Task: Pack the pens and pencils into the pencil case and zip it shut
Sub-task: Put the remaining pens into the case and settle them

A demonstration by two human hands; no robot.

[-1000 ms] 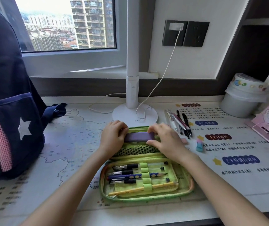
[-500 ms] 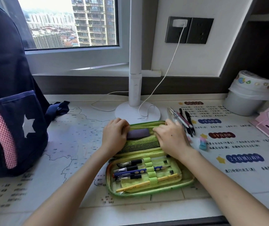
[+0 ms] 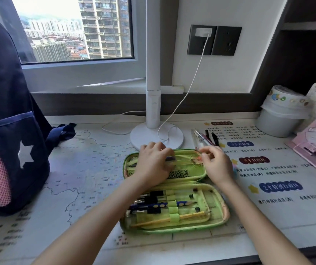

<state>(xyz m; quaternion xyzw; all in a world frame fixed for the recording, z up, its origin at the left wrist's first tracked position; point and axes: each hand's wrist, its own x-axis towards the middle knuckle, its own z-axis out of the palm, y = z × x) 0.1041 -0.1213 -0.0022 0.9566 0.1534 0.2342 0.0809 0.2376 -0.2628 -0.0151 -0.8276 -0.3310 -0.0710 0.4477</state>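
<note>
The green pencil case (image 3: 222, 213) lies open on the desk. Its near half holds several pens and pencils (image 3: 154, 204) under green elastic loops, with a yellow pencil (image 3: 153, 221) at the front. My left hand (image 3: 153, 163) presses on the mesh pocket (image 3: 188, 167) of the far half, where a purple item shows through. At the pocket's right end, my right hand (image 3: 217, 168) pinches the pocket's zipper pull (image 3: 195, 160). Several loose pens (image 3: 204, 139) lie on the desk just beyond my right hand.
A white lamp base (image 3: 157, 137) with a charging cable stands right behind the case. A dark blue backpack (image 3: 10, 131) fills the left side. At the right are a white lidded container (image 3: 279, 119) and a pink book stand (image 3: 314, 148).
The purple item held above the case by both hands now sits in the mesh pocket. My right hand has shifted to the pocket's right end and pinches the zipper pull.
</note>
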